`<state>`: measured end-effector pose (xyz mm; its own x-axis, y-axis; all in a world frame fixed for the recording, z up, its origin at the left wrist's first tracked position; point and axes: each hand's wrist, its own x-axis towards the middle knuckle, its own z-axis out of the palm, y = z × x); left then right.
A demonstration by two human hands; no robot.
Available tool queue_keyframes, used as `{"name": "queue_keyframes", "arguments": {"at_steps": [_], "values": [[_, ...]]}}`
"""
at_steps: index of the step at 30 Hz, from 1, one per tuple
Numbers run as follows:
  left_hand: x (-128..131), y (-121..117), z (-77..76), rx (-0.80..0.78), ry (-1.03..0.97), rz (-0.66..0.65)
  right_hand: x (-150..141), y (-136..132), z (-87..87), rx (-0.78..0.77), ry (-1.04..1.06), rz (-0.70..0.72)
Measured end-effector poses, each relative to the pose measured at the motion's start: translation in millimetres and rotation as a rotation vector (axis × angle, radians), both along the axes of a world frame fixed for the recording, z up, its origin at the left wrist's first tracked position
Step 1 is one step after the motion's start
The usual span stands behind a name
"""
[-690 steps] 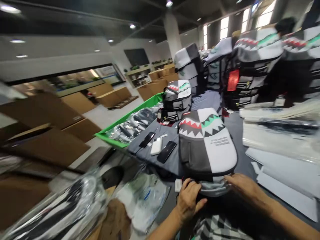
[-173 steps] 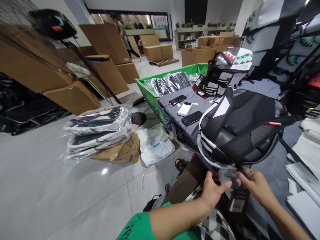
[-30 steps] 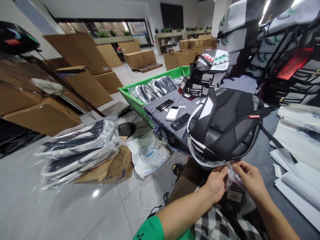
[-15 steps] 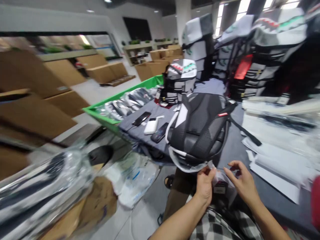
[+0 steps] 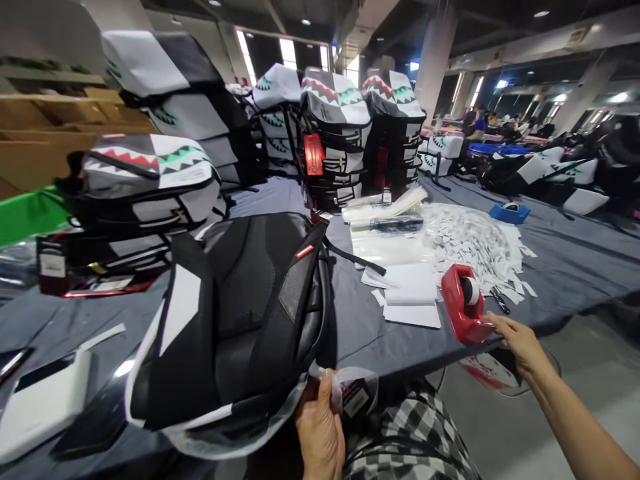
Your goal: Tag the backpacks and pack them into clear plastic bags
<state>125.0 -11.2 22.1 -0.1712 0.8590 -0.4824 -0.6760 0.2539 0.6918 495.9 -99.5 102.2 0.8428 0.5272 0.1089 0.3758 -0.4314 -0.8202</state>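
A black backpack (image 5: 240, 313) lies back-side up on the grey table (image 5: 565, 267), its lower end wrapped in clear plastic (image 5: 345, 387). My left hand (image 5: 320, 433) is closed on that plastic beside a black hang tag (image 5: 356, 398) at the near table edge. My right hand (image 5: 517, 337) reaches out to the right, its fingertips touching the front of a red tape dispenser (image 5: 465, 303) at the table edge; its fingers look pinched there, and whether they hold tape is unclear.
A shark-mouth backpack (image 5: 145, 193) lies at left, more stand stacked behind (image 5: 335, 133). White sheets (image 5: 410, 293) and a heap of paper slips (image 5: 465, 240) lie right of centre. A white power bank (image 5: 45, 407) and phones sit near left. A blue dispenser (image 5: 510, 213) sits farther right.
The view has swung to the right. My right hand left the plastic and went out to the red tape dispenser. My left hand stays closed on the plastic at the backpack's end.
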Motion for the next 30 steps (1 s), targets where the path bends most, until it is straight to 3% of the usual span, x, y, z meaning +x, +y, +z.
{"name": "queue_keyframes", "arguments": {"at_steps": [4,8,11,14,17,19,20,23,25,27,30], "values": [[1.6,0.9,0.0,-0.006,0.013,0.034,-9.9,13.3,-1.6,0.034,0.065,-0.039],[2.7,1.6,-0.3,0.007,0.037,0.044,-24.6,-7.0,-0.8,0.095,0.036,-0.065],[3.8,2.6,-1.5,-0.010,0.048,0.035,-43.5,-23.2,-14.3,0.313,0.336,-0.088],[5.8,2.8,-0.9,-0.006,0.095,0.060,-77.6,-18.8,-33.3,0.459,0.652,-0.049],[9.6,-1.8,4.0,0.034,0.147,0.088,-132.5,2.6,-38.6,0.315,0.927,0.249],[13.4,-4.4,8.0,0.070,0.154,0.089,-171.1,20.2,-28.2,0.151,1.043,0.577],[15.3,-4.3,9.5,0.089,0.145,0.079,-187.3,30.4,-19.7,0.083,1.000,0.754],[18.3,0.7,12.6,0.171,0.107,0.079,-219.2,70.7,6.9,0.001,0.556,1.245],[18.2,3.3,15.0,0.222,0.089,0.088,-231.3,101.9,17.0,-0.015,0.264,1.477],[18.2,3.2,17.9,0.267,0.071,0.081,-239.4,128.1,18.4,-0.050,0.059,1.607],[18.9,1.6,20.3,0.295,0.048,0.079,-245.4,149.3,10.5,-0.113,-0.160,1.632]]}}
